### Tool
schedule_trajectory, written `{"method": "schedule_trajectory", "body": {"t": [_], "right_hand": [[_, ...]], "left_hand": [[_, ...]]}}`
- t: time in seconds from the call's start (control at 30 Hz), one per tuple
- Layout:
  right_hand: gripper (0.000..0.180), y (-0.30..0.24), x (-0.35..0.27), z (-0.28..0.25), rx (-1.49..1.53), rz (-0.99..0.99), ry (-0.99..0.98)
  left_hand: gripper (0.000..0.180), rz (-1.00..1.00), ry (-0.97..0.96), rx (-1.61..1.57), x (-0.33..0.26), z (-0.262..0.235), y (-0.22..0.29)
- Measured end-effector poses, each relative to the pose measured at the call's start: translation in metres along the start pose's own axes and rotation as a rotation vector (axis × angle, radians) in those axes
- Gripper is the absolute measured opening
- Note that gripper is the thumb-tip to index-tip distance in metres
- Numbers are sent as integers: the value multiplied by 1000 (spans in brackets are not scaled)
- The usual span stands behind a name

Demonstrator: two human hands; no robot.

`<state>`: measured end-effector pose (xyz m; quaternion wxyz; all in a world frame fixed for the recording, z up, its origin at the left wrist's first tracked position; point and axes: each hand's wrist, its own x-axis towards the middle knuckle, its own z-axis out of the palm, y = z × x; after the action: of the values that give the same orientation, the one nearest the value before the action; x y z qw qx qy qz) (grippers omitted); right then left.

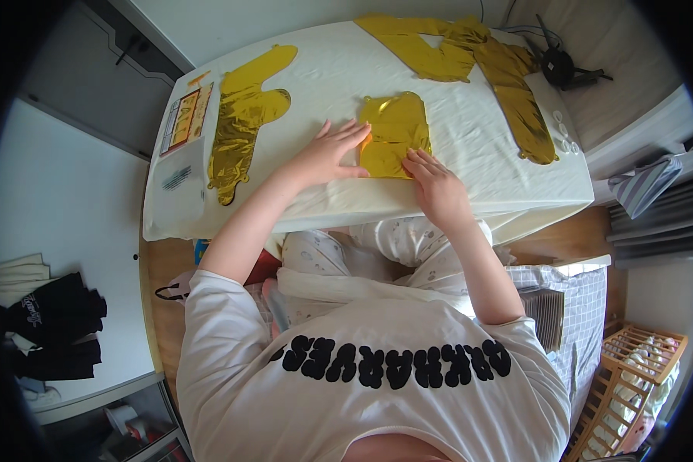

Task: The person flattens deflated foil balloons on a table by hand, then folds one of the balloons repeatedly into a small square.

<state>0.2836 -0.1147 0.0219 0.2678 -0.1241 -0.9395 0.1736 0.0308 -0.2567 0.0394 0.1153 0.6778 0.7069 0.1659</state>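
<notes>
A gold foil balloon, flat and with a crease across it, lies on the white-covered table in front of me. My left hand is at its left edge, fingers stretched out and thumb near the balloon's lower left corner. Beside those fingertips shows a small orange piece, partly hidden, whose kind I cannot make out. My right hand rests with its fingers lying flat on the balloon's lower right corner. Neither hand grips anything that I can see.
Another flat gold balloon lies to the left, and more gold foil spreads over the far right. A printed card and a clear bag are at the left edge. A black stand occupies the far right corner, with several small clear rings nearer.
</notes>
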Motion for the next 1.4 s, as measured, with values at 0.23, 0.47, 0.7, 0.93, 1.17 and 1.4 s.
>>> {"method": "schedule_trajectory", "body": {"t": [0.23, 0.47, 0.7, 0.93, 1.17, 1.4], "right_hand": [[37, -3, 1, 1, 22, 45, 8], [22, -19, 26, -5, -8, 140, -1], [45, -15, 56, 20, -115, -45, -122], [60, -9, 55, 26, -136, -24, -217], [59, -10, 56, 23, -122, -33, -211], [60, -10, 55, 25, -141, -57, -217]], "left_hand": [[99, -55, -116, 147, 1, -10, 3], [105, -64, -87, 101, 1, -6, -2], [109, -103, -9, 5, 0, 0, -3], [78, -29, 142, 125, -35, 3, 2], [61, 166, 132, 237, -33, -2, -3], [57, 256, 74, 273, -26, -11, -11]]}}
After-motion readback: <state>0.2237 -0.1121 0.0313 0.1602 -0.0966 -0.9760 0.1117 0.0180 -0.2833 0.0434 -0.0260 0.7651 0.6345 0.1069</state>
